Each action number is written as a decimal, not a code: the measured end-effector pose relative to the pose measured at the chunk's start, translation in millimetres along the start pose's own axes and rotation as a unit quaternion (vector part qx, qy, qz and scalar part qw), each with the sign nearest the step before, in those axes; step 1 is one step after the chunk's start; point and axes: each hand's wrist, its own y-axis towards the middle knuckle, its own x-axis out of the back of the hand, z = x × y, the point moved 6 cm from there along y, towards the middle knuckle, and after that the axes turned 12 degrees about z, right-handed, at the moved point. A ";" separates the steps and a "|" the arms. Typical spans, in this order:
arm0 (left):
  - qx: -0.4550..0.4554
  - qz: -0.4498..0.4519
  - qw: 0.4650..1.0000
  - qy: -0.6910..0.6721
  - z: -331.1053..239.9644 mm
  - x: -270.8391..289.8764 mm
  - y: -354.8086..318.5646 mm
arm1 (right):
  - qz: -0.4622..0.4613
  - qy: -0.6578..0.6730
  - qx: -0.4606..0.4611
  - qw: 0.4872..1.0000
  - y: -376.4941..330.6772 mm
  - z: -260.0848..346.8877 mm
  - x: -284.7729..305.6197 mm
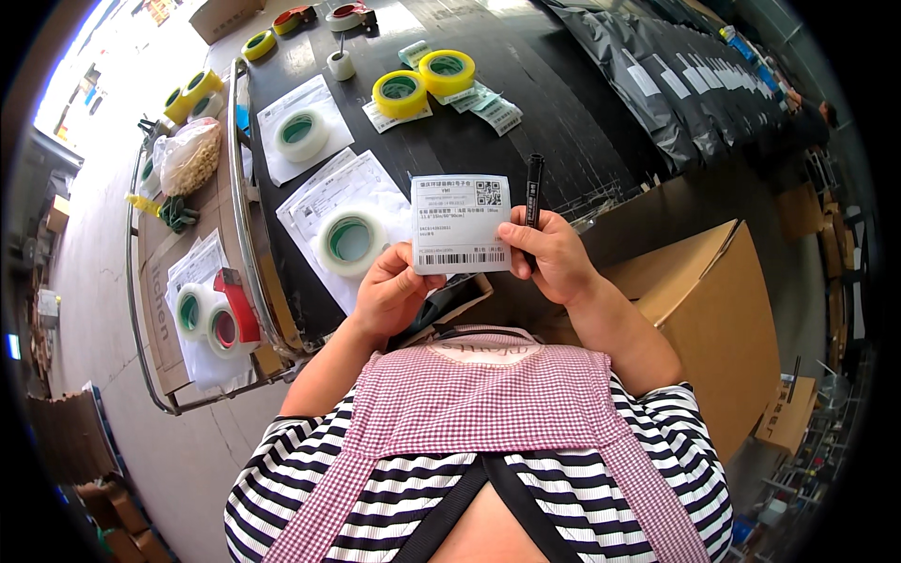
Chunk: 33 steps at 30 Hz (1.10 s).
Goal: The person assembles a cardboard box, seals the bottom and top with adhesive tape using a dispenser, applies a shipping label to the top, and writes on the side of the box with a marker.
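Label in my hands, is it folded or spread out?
The label is spread out: its printed face shows nearly whole, no fold visible, with left fingers at its lower left corner and right fingers at its right edge.

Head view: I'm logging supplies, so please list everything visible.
Table: one, black, centre
Shelf: one, brown, left
Printed label: one, white, centre
Marker: one, black, beside label
Central tapes: two, yellow, upper table
Small labels: several, pale, by central tapes
Papers: several, white, table's left
Clear tapes: two, whitish, on papers
Other tapes: several, mixed, table's far left, shelf
Dispenser: one, red, shelf
Filled bag: one, clear, shelf
Pot: one, white, far table
Parcels: many, black, upper right
Cartons: several, brown, right
Apron: one, pink-checked, torso
Shirt: one, black-white, under apron
Left grip: one, bare, label's lower left
Right grip: one, bare, label's right, marker
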 end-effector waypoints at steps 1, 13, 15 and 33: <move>-0.002 0.003 1.000 -0.001 0.2 0.7 -0.4 | 0.000 0.001 0.000 1.000 0.2 0.1 -0.9; 0.003 0.010 1.000 -0.010 0.5 0.9 -3.5 | -0.009 -0.039 0.006 0.999 -2.5 0.3 -4.7; 0.004 0.015 1.000 -0.011 0.0 0.6 -4.0 | -0.007 -0.037 0.007 0.999 -2.4 0.1 -4.9; 0.011 0.011 1.000 -0.021 -1.4 -2.8 -5.9 | -0.008 -0.024 0.006 1.000 -3.3 -1.0 -7.3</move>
